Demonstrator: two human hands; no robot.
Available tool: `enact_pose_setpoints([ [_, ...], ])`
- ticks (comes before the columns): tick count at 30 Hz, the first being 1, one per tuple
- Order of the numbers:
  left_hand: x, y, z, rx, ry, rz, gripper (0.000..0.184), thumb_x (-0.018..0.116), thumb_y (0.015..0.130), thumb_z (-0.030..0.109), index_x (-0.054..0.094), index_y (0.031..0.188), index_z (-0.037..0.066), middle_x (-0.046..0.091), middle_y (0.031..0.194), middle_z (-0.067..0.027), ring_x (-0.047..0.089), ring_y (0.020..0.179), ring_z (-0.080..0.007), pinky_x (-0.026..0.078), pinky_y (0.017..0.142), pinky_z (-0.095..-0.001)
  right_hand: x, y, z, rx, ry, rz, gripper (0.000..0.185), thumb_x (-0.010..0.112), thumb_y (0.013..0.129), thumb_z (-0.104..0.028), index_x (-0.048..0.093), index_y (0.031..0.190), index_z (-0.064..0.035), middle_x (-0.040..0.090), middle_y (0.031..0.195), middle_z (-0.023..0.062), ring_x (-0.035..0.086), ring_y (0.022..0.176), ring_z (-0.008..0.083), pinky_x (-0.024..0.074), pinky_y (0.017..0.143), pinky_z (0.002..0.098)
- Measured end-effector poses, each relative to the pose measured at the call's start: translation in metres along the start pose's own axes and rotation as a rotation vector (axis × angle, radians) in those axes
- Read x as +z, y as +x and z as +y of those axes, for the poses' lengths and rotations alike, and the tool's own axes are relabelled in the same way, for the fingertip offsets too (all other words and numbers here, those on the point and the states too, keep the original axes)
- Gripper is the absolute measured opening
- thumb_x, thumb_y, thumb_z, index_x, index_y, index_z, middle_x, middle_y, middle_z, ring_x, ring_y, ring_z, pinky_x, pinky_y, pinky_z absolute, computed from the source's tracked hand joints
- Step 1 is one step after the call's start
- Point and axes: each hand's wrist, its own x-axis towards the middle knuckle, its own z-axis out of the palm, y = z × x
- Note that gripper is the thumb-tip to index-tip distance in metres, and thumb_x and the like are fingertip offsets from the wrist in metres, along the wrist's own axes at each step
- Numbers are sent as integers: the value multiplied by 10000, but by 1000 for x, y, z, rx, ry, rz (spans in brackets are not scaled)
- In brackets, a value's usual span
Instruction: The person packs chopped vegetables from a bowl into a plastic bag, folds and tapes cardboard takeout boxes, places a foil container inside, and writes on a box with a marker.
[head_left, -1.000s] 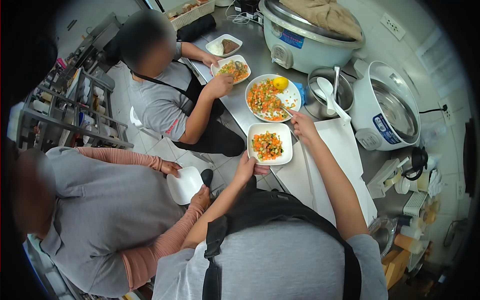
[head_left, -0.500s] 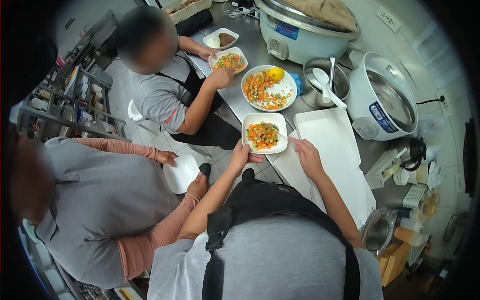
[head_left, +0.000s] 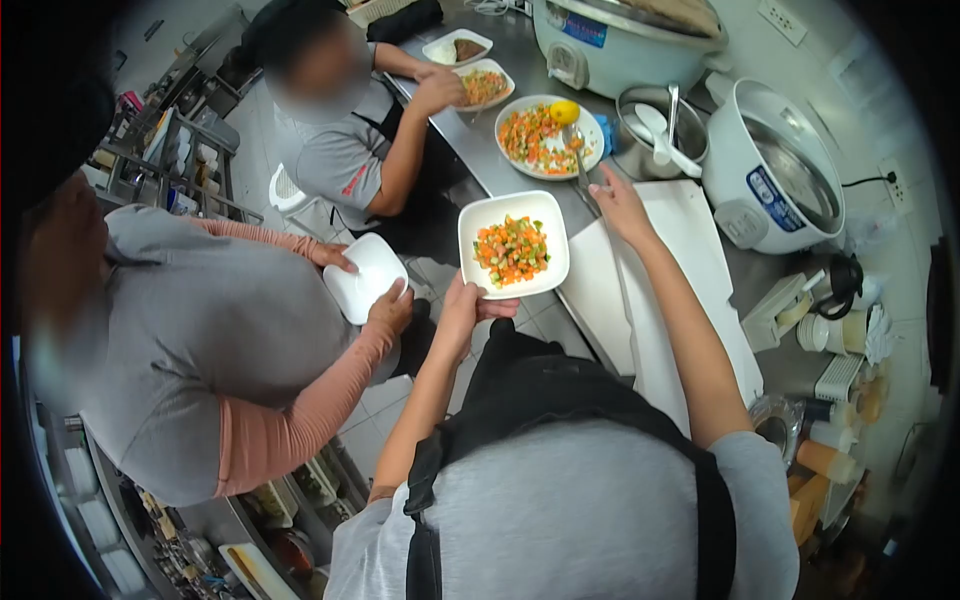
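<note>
My left hand (head_left: 470,318) grips the near edge of a square white bowl (head_left: 545,282), its fingers partly hidden underneath. Diced orange and green vegetables (head_left: 512,250) lie in the bowl. Reaching over the table, my right hand (head_left: 622,207) holds the handle of a metal spoon (head_left: 580,165) near its end. The spoon's head rests in a round white plate (head_left: 552,172), which carries more diced vegetables and a yellow lemon piece (head_left: 565,112).
Two people are on the left; one holds a white bowl (head_left: 375,285), the other reaches into a bowl of vegetables (head_left: 484,88). A steel pot with ladles (head_left: 628,165), a rice cooker (head_left: 610,55) and another cooker (head_left: 755,185) stand on the table beyond white cardboard (head_left: 690,270).
My right hand has taken the spoon out of my bowl and over to the round plate. My left hand has drawn the bowl closer. The nearby person's white bowl has shifted up.
</note>
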Motion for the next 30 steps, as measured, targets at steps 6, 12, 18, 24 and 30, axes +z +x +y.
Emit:
enact_pose_setpoints([
  [6,6,-23,2,96,34,-68,488,351,833,60,307,1310,-32,620,1022,-233,683,770,-299,580,707,-333,-22,-126,-41,172,626,-241,501,509,958,-304,401,1405,-103,604,1085,107,590,916,176,488,820,325],
  [12,23,-33,-38,106,87,-300,499,342,878,45,247,1363,-25,549,1164,-234,662,892,-314,581,718,-360,8,-237,-64,296,975,-164,409,374,1002,-202,303,1369,-36,624,842,123,593,630,128,506,593,274],
  [18,60,-73,-66,-49,38,-622,624,459,962,315,183,1439,20,574,1151,-239,647,947,-293,534,807,-379,-4,-319,-38,555,1014,223,332,354,910,-141,443,1194,5,614,749,140,556,476,157,476,467,277],
  [24,76,-93,-87,-102,199,-635,277,535,956,175,561,1142,-29,672,836,-129,653,742,-170,515,752,-308,-77,-380,-10,603,1034,714,341,378,895,-140,431,1193,16,600,785,152,567,533,163,512,465,298],
  [30,131,-76,-92,29,277,-727,190,629,903,124,584,743,31,613,647,-53,595,625,-111,463,642,-247,-162,-430,104,621,787,1029,260,354,939,-145,442,1132,5,586,731,119,548,515,142,501,454,295],
])
